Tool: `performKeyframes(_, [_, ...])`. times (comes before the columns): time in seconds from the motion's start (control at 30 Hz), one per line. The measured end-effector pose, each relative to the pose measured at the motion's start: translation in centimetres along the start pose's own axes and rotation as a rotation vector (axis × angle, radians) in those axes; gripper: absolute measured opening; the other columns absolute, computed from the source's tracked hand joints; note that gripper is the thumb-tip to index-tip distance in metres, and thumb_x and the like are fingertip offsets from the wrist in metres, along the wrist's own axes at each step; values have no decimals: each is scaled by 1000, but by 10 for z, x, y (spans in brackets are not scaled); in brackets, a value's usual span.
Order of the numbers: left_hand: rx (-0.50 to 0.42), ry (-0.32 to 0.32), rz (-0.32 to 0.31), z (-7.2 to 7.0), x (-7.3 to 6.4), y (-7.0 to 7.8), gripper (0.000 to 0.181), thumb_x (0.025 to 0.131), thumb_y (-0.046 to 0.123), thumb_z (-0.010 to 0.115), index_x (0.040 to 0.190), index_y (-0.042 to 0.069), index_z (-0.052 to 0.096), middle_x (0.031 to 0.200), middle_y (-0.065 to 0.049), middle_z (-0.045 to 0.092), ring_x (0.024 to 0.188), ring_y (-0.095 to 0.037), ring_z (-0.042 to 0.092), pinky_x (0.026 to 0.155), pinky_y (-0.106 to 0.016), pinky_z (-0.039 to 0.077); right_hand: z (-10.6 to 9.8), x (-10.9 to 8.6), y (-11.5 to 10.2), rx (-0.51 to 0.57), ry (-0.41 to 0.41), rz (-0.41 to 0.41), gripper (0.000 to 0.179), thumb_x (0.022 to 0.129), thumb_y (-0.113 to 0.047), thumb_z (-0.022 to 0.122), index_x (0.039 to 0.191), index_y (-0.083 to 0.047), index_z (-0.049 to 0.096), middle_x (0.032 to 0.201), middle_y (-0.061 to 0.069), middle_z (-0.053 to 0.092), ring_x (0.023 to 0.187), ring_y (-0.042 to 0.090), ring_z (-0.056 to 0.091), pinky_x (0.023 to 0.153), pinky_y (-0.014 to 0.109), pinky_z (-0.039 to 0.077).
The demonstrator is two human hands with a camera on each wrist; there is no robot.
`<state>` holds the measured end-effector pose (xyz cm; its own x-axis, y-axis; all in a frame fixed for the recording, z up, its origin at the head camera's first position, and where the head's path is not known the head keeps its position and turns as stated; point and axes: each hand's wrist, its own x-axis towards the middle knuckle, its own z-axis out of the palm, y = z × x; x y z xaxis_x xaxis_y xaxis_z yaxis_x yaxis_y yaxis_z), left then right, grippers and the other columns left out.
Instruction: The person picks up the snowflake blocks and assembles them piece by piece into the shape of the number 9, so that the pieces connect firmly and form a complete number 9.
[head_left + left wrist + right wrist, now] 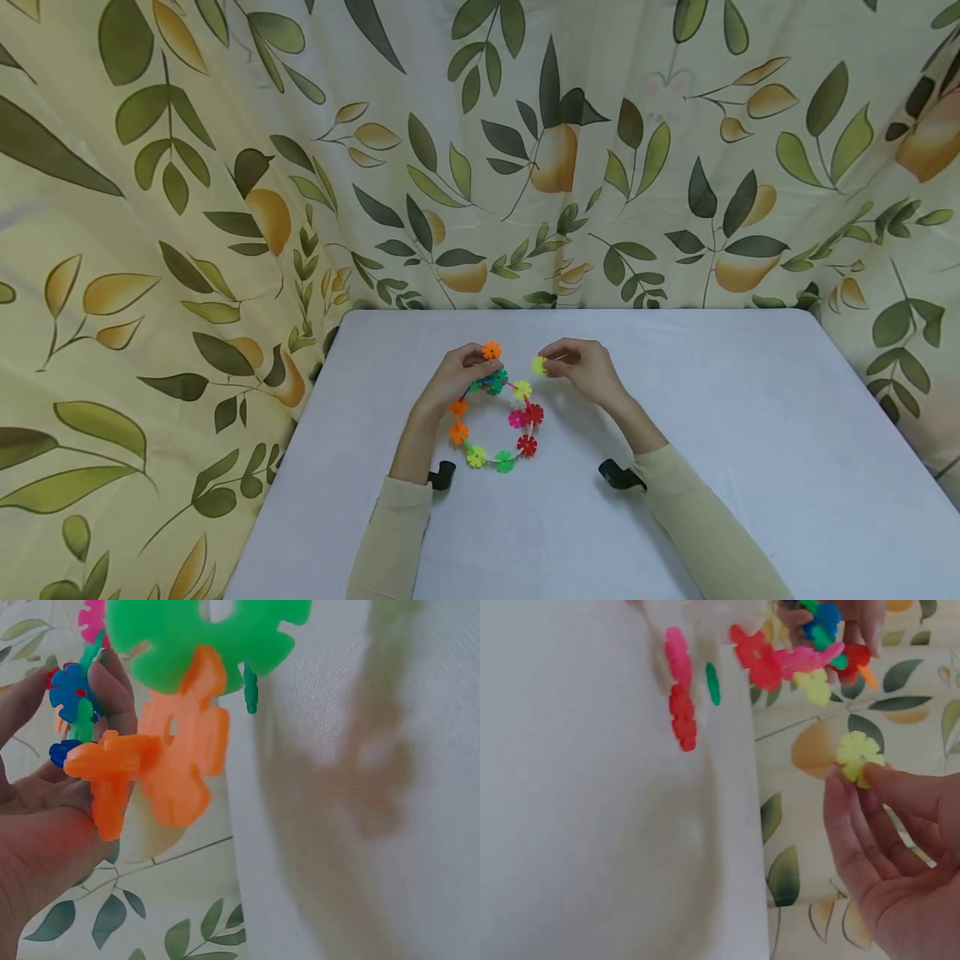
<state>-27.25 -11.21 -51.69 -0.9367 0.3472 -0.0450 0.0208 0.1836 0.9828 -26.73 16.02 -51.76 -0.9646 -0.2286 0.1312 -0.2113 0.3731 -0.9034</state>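
My left hand [455, 377] pinches the top of a ring of linked plastic snowflake discs [504, 461], in orange, green, yellow, red, pink and blue. An orange disc [491, 351] sticks up above its fingers. In the left wrist view, blue and green discs [75, 694] lie between thumb and fingers, with orange and green ones hanging nearer the camera. My right hand [587, 368] pinches one loose yellow snowflake disc [859, 757] between thumb and fingertips, apart from the ring and just to its right.
A white-covered table [712, 400] lies under both hands. Behind it and at the left hangs a curtain [337, 208] printed with leaves and fruit. Black wrist cameras [621, 475] sit by the beige sleeves [697, 517].
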Motion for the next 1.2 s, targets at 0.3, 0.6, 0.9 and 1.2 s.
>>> performKeyframes(0.3, [-3, 11, -2, 0, 3, -1, 25, 109, 27, 57, 120, 7, 68, 113, -10, 74, 100, -23, 66, 93, -36, 54, 8, 15, -11, 224, 17, -39, 20, 97, -4, 73, 115, 3, 70, 112, 22, 72, 102, 45, 72, 85, 38, 61])
performKeyframes(0.6, [-23, -17, 20, 3, 2, 0, 31, 112, 26, 52, 123, 2, 68, 112, -9, 77, 98, -23, 67, 89, -34, 56, 18, 24, -17, 264, 3, -76, 22, 98, 0, 70, 119, 5, 68, 115, 25, 71, 99, 33, 75, 88, 39, 60])
performKeyframes(0.9, [-86, -12, -2, 5, 2, 2, 30, 112, 25, 49, 119, 2, 68, 110, -15, 76, 94, -24, 70, 88, -48, 60, 21, 19, -45, 262, -6, -127, 17, 98, 3, 68, 115, 8, 69, 111, 25, 70, 99, 37, 73, 86, 27, 59])
performKeyframes(1.2, [-79, -13, -8, 6, 2, 3, 32, 113, 27, 49, 120, 3, 68, 109, -14, 77, 94, -27, 70, 81, -35, 61, 23, 22, -48, 269, 2, -178, 17, 98, 5, 67, 115, 9, 69, 114, 26, 70, 100, 42, 72, 89, 29, 59])
